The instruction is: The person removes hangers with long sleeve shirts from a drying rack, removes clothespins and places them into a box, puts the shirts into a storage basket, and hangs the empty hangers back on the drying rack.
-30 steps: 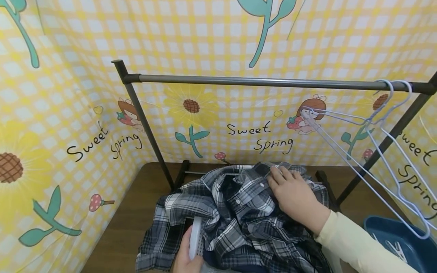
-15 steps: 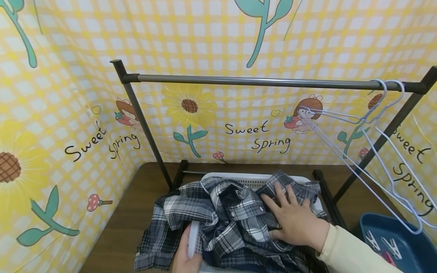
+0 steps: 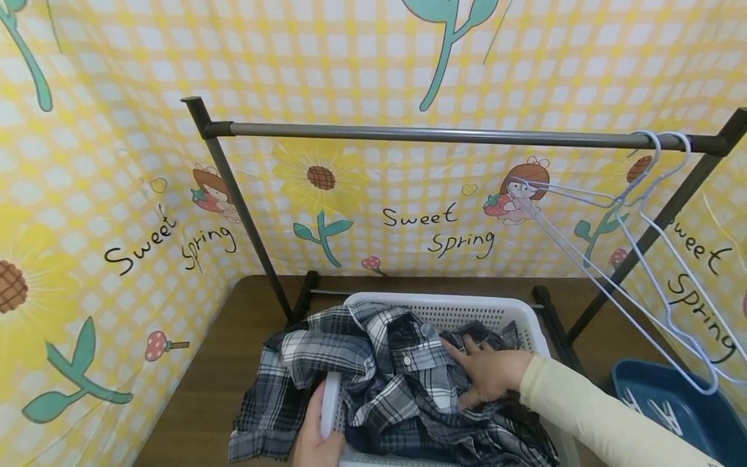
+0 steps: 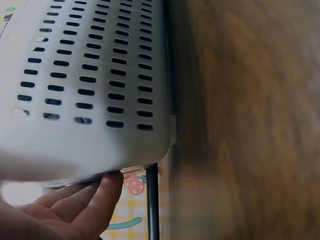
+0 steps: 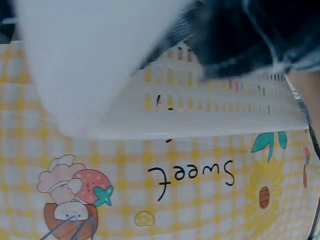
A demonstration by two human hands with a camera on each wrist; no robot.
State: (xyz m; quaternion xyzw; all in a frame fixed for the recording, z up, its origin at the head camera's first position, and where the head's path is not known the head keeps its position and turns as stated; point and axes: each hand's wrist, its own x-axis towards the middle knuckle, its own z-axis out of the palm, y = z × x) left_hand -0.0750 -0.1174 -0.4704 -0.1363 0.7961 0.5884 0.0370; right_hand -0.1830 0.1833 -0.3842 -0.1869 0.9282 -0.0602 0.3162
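Note:
A black, grey and white plaid shirt [image 3: 332,353] lies bunched in a white perforated basket [image 3: 529,324]; part of it hangs over the left side. My left hand [image 3: 320,431] grips the basket's left rim, thumb on the inner side. In the left wrist view, fingers of the left hand [image 4: 82,205] reach along the outside of the basket wall [image 4: 90,85]. Inside the basket, my right hand [image 3: 490,375] presses on the shirt's right part with fingers spread. The right wrist view shows blurred dark cloth [image 5: 235,40] above the basket's wall; the right fingers are hidden there.
A dark metal clothes rack [image 3: 379,133] spans behind the basket on the brown table [image 3: 198,389]. Two pale purple hangers [image 3: 627,201] hang at its right end. A blue tray [image 3: 700,415] with white clothespins [image 3: 665,415] stands at the right.
My right hand has moved down into the basket, pushing the shirt's right part lower, so the back rim and right corner now show. The left hand keeps its hold on the rim.

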